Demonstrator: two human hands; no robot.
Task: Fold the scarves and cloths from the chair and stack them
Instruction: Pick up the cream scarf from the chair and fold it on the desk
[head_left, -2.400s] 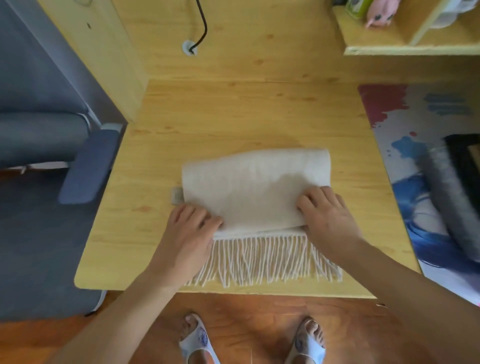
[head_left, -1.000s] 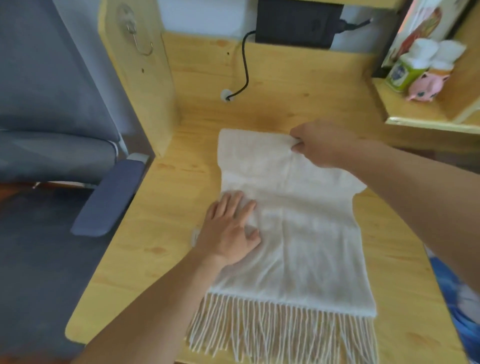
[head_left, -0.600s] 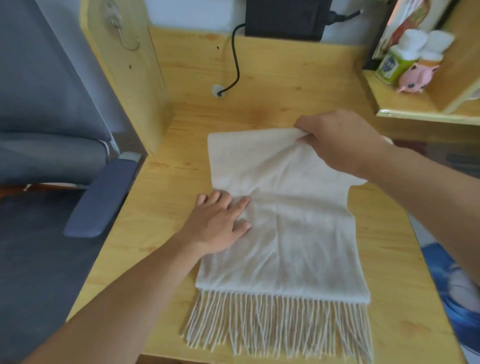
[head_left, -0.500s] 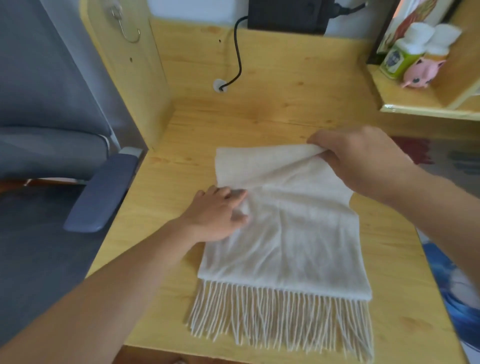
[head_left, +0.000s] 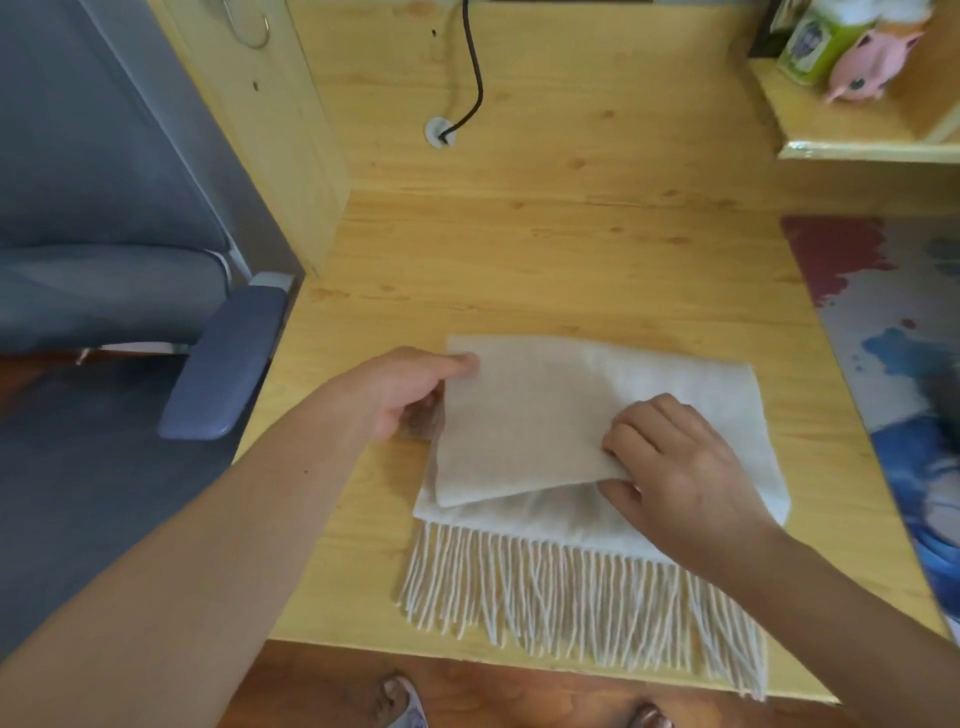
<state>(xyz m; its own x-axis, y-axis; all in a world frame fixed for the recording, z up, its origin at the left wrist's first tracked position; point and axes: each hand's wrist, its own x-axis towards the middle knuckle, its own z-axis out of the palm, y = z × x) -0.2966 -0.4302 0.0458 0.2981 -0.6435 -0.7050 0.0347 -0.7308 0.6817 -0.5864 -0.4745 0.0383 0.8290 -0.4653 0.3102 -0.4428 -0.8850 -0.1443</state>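
Fringe is trailing past the near edge of the desk, so the scarf lying there could be sliding off. The right hand is pinching the folded flap, the left hand is gripping its far corner; uneven pulling is risking a crooked fold.

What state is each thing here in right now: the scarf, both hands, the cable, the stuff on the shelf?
Cream fringed wool scarf: folded over, fringe overhanging desk edge.
Left hand: pinching the folded layer's left edge.
Right hand: pinching the top layer's near edge.
Black cable: running into desk hole.
Green bottle: upright on shelf.
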